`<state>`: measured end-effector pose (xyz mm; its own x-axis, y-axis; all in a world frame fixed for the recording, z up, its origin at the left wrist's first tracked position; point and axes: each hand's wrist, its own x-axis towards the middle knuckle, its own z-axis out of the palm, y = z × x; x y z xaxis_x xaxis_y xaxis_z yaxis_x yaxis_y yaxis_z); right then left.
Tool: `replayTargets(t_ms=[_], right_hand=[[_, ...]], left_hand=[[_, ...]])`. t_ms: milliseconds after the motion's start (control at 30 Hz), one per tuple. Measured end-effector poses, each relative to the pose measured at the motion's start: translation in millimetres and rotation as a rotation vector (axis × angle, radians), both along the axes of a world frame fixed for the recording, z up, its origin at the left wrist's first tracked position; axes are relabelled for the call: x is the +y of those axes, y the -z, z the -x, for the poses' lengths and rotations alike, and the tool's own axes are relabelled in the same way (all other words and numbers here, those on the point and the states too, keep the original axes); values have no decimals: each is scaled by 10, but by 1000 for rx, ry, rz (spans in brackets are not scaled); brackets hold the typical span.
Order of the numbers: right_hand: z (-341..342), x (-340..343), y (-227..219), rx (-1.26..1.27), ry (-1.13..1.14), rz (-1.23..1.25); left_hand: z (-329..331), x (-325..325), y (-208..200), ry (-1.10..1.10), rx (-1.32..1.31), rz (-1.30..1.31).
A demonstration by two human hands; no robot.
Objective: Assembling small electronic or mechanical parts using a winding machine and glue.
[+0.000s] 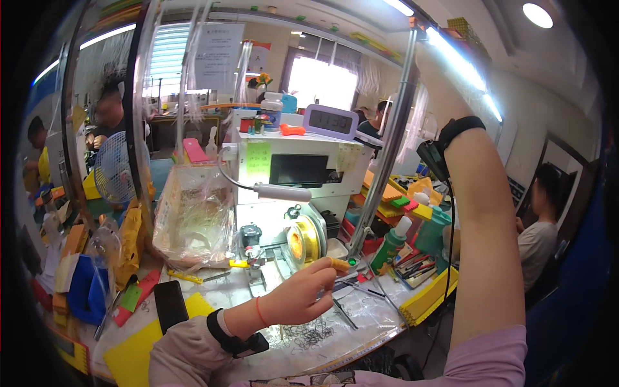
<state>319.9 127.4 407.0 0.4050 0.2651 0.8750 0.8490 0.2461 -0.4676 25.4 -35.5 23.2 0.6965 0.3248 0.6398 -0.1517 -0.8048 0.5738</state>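
Yellow round spool (298,244) | left hand (303,300): fingers loosely curled, hold unclear | right hand (443,90): cannot tell

A cluttered workshop
Beyond the left hand (302,298), a machine (302,169) and yellow spool (303,240) are seen; tools (416,267) are kept to its right, dark bits (312,336) strewn nearby.

Left hand (298,298) low with curled fingers (320,306), right hand (443,90) high on upstretched arm (488,232)
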Motion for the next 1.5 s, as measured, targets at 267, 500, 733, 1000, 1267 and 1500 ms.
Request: replayTargets(t_ms=[267,500,733,1000,1267,1500], right_hand=[[-518,564,-91,-287,362,-383],[94,-1288,2271,-321,-434,-293],[-773,-3251,4125,247,24,-285],[-165,-3867,3997,98,-50,-101],[1081,-3259,3765,-627,-561,-10],[1092,-3192,3857,-528,-559,17]], left_hand=[[8,68,124,-37,88,-1],[82,20,135,163,123,75],[159,-95,-35,490,413,294],[-68,-610,-31,448,-9,661],[-142,-881,54,279,28,375],[-171,-847,136,258,-72,436]])
